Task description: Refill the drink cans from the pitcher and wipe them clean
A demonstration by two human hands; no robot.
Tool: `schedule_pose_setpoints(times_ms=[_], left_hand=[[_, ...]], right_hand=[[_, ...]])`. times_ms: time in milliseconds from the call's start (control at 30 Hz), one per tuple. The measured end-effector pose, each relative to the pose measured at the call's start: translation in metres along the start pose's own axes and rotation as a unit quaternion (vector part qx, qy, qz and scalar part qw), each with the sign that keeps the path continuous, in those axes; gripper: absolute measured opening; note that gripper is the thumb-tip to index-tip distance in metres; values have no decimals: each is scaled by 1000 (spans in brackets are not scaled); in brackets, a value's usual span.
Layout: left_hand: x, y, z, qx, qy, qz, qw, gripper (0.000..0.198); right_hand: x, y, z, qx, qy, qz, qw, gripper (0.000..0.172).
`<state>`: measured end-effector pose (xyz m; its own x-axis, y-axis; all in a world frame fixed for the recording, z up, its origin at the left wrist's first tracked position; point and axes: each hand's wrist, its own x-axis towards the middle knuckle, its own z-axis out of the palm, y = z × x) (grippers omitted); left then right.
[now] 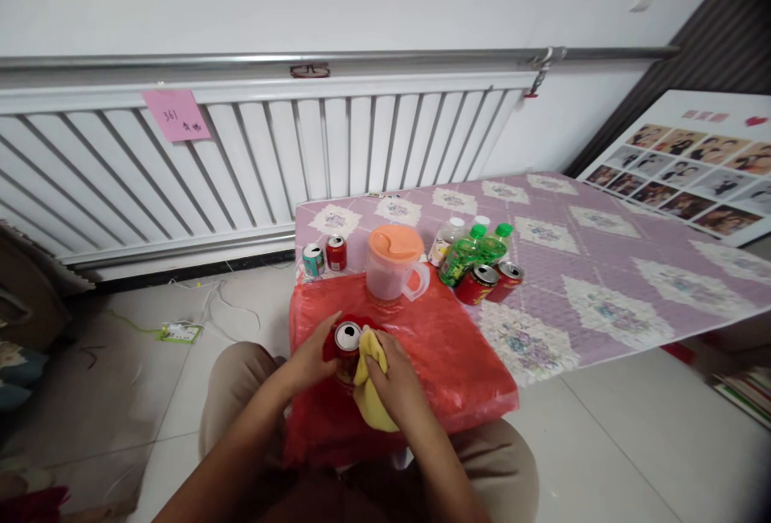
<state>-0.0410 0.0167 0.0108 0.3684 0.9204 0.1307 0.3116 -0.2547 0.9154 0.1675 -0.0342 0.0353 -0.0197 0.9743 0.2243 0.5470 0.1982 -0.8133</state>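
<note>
My left hand point(313, 358) is wrapped round the left side of a red drink can point(348, 338), whose opened silver top faces up. In my right hand point(394, 374) is a yellow cloth point(372, 394), pressed against the can's right side. Both hands are over a red plastic sheet point(446, 354) at the near end of the table. Just beyond them stands a clear pitcher point(385, 278) with an orange lid point(396, 243). The can's lower part is partly hidden by my fingers and the cloth.
Left of the pitcher stand a teal can point(313, 261) and a small red can point(336, 253). To its right are several bottles point(473, 250) and two red cans point(478, 285). A flowered tablecloth point(542, 266) covers the table; a radiator point(337, 137) runs behind.
</note>
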Motion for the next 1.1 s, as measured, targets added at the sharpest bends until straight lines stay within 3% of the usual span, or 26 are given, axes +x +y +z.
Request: schedule_pose_setpoints(times_ms=[67, 133, 267, 333, 500, 633, 700, 900, 967, 1100], left_hand=[[1, -4, 2, -31, -16, -6, 999, 79], [1, -8, 10, -32, 3, -8, 999, 73], [-1, -13, 32, 30, 126, -21, 991, 83], [-2, -12, 38, 64, 155, -24, 986, 89], [-1, -6, 25, 93, 77, 16, 993, 89], [1, -7, 15, 58, 12, 33, 998, 82], [1, -7, 18, 43, 21, 18, 999, 78], [-5, -4, 38, 99, 158, -17, 982, 76], [-6, -3, 39, 108, 160, -15, 981, 75], [-7, -5, 32, 97, 100, 20, 990, 82]], right_hand=[[-1, 1, 1, -2, 3, -3, 1000, 47], [-3, 1, 2, -4, 8, -12, 1000, 48], [-4, 0, 2, -8, 13, -20, 1000, 48], [-4, 1, 2, -9, 15, -15, 1000, 49], [-4, 5, 1, -12, 11, -13, 1000, 47], [-5, 6, 2, -17, 7, -10, 1000, 48], [-6, 4, 3, -23, 8, -9, 1000, 49], [-8, -1, 6, -44, 0, -15, 999, 51], [-8, 0, 5, -50, -1, -15, 999, 52], [-9, 3, 3, -55, 0, -12, 998, 51]])
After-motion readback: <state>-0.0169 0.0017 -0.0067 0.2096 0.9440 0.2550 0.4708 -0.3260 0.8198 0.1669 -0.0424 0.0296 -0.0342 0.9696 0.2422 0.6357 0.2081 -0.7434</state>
